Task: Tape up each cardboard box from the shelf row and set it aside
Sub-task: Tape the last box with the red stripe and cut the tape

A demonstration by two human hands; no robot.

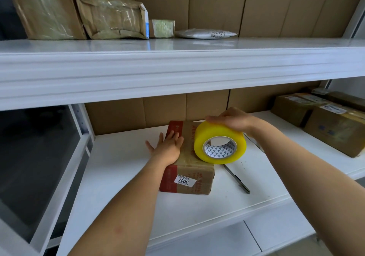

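A small brown cardboard box [194, 178] with red sides and a white "3011" label lies on the white lower shelf [126, 200]. My left hand [167, 147] rests flat on the box's top left part, fingers spread. My right hand [231, 120] grips a big roll of yellow tape [220, 143] from above. The roll stands on edge on the box's top right, its core facing me. A glossy strip of tape runs along the box's top.
A dark pen-like tool [237, 179] lies on the shelf right of the box. Taped brown boxes [333, 129] stand at the far right. The upper shelf [177, 68] holds wrapped parcels [83, 13] and a grey mailer [205, 33].
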